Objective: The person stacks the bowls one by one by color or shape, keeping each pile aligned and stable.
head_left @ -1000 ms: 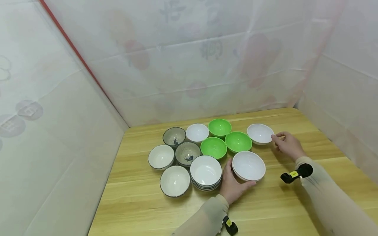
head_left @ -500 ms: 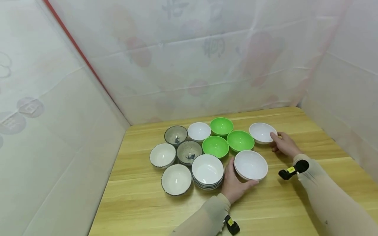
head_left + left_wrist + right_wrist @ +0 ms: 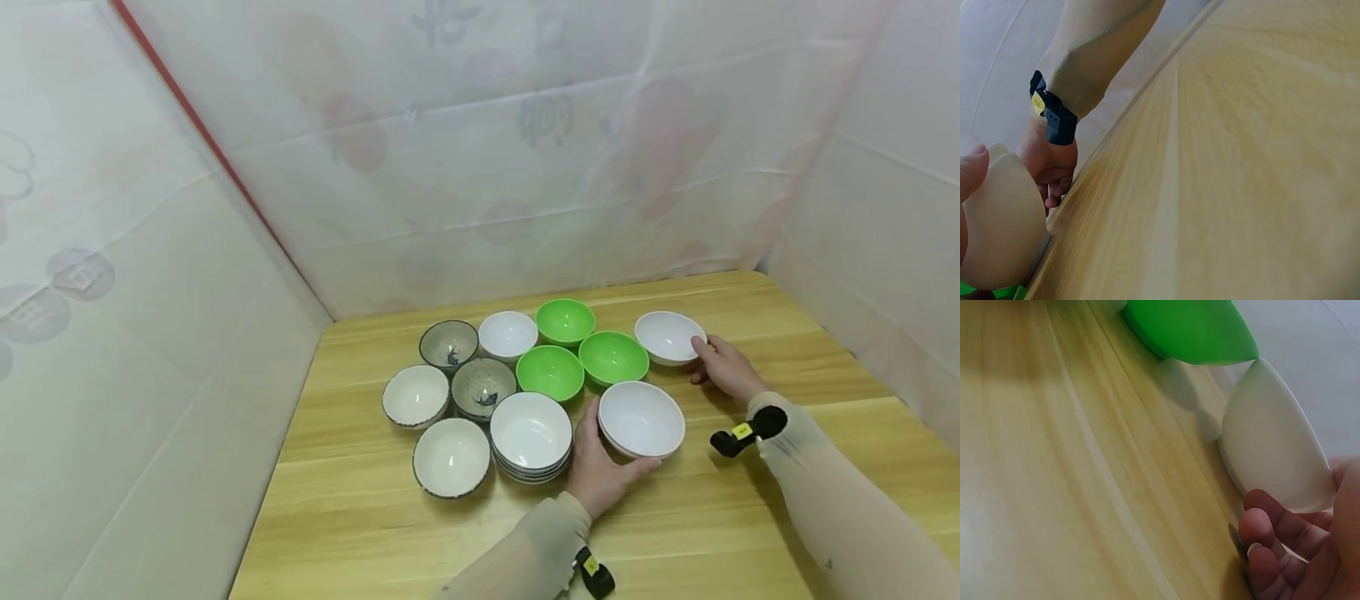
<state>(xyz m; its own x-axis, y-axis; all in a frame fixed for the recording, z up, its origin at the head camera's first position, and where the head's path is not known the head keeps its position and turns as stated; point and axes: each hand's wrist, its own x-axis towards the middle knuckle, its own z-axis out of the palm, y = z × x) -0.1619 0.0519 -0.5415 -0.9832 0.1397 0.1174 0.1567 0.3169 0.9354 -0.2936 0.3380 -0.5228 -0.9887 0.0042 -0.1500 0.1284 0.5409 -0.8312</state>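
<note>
A person's two hands are among round bowls, all facing up, on a wood-grain table [image 3: 345, 533]. The left hand [image 3: 600, 477] curves round the near-left side of a stack of plain white round bowls [image 3: 641, 419], thumb and fingers spread apart. The right hand [image 3: 726, 367], farther off, pinches the rim of a single plain white round bowl [image 3: 667, 337], which lies just to its left. These bowls are smooth, with pale insides and thin rims. The head view shows those insides; the right wrist view adds the single bowl's tapering outer wall and the bent fingers beside it, and the left wrist view shows the stack's wall side-on, with at least two rims. Beyond the left hand are three bright green bowls [image 3: 613, 358] and one more plain white bowl [image 3: 508, 335]. To its left are one stack of dark-rimmed white bowls [image 3: 531, 431], too closely nested to count surely, two cream bowls with dark rims [image 3: 451, 457], and two grey bowls with a dark blue motif [image 3: 448, 343] visible on top.
</note>
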